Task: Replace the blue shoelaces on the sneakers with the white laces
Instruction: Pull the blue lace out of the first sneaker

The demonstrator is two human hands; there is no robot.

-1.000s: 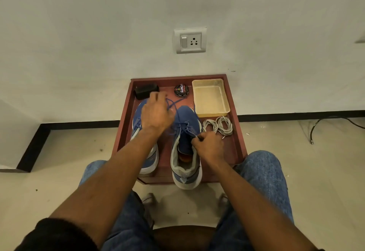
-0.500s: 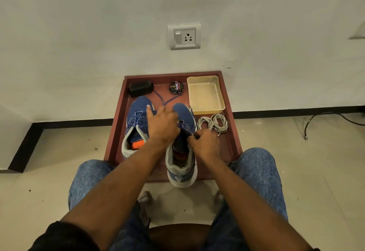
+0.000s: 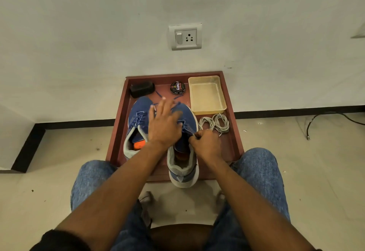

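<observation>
Blue sneakers [image 3: 185, 120] with blue laces [image 3: 138, 119], white laces [image 3: 214, 123], maroon tray [image 3: 235, 132], cream tub [image 3: 206, 94].

Soft, even indoor light, moderately bright, with no glare. The wall [image 3: 79, 33] darkens slightly toward the upper corners. Faint shadows lie under the knees at lower centre. The left hand [image 3: 165, 126] is motion-blurred at its fingertips. Wide-angle distortion bends the skirting [image 3: 296, 111] and stretches the forearms at the bottom edge.
</observation>
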